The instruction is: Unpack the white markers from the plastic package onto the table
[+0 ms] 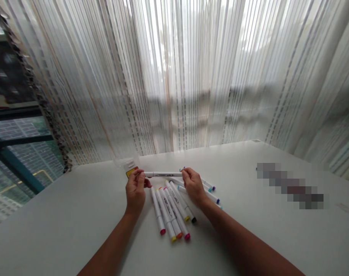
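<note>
A white marker lies level between my two hands, above the table. My left hand pinches its left end and my right hand grips its right end, so both tips are covered. Below it, several white markers with pink, yellow, orange and black ends are spread side by side on the tabletop. More markers with blue, teal and purple ends lie partly behind my right hand and wrist. Just beyond my left hand sits a clear package with a yellow and black label, partly hidden by the fingers.
The white table reaches back to a sheer striped curtain. On the right of the table is a pixelated, unreadable long shape. At the left, a dark green window frame shows past the curtain's edge.
</note>
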A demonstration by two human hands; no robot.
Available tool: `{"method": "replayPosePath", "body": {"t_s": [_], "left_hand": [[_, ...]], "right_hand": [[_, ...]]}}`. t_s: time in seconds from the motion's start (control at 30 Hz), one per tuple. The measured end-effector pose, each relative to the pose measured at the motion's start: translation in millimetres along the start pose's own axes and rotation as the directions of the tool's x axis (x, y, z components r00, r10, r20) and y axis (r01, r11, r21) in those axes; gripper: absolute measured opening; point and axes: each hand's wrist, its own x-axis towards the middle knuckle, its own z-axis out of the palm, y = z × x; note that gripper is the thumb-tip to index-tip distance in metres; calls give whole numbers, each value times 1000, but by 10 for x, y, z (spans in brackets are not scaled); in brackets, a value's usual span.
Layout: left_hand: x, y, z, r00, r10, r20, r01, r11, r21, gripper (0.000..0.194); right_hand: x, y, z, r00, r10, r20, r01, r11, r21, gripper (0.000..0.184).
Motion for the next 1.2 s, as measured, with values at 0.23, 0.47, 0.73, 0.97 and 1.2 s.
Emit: {"method": "replayPosePath", "body": {"t_s": [0.23,0.47,0.73,0.97,1.2], "left_hand": [[-1,1,10,1000,-10,-1,10,1000,3,33],[12,-5,-3,1000,-6,0,6,1000,1,32],[15,-24,-8,1000,-9,13,10,1000,-21,31],[9,-15,-5,1000,-13,17,13,1000,-28,32],[21,-22,-14,999,-23,29,24,1000,-17,32]], "right_hand": [[2,-19,-6,1000,-9,0,9,1000,-10,27],[-6,-11,-1,1000,1,4,-1,1000,-14,26],[-15,-55,-10,999,-16,33,17,999,-32,25],[-10,-61,-11,999,-25,29,26,999,-43,25],[-1,-34,-18,999,-26,39,28,998,-51,25]]}}
